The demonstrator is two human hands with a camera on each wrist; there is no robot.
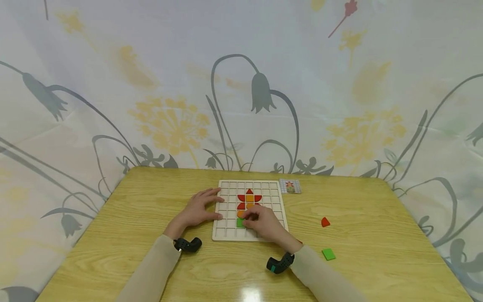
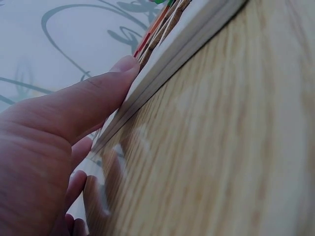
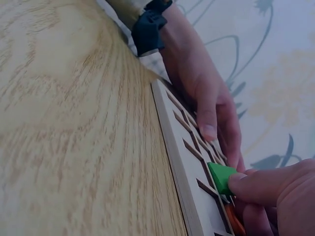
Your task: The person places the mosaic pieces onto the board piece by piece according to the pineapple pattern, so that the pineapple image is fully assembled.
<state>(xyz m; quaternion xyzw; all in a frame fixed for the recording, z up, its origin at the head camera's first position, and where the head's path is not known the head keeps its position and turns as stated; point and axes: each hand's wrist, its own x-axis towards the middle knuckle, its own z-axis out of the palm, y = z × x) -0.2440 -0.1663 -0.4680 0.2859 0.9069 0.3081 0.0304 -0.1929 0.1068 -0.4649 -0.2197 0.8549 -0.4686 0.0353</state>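
Observation:
A white grid board (image 1: pixel 228 233) lies on the table with red and orange pieces set in its cells in a flower shape. My right hand (image 1: pixel 266 222) is over the board's lower middle and pinches a green square tile (image 3: pixel 221 177) between thumb and fingers. The tile sits tilted at a cell, just below an orange piece (image 1: pixel 240 214). At the board's left edge rests my left hand (image 1: pixel 200 207), thumb and fingertips touching the rim, fingers loosely spread. My right hand covers part of the pattern.
To the right of the board lie a red piece (image 1: pixel 325 222) and another green square (image 1: pixel 328 254) on the wooden table (image 1: pixel 370 235). A small picture card (image 1: pixel 296 186) with a flower pattern is by the board's upper right corner. A patterned curtain (image 1: pixel 241 138) hangs behind.

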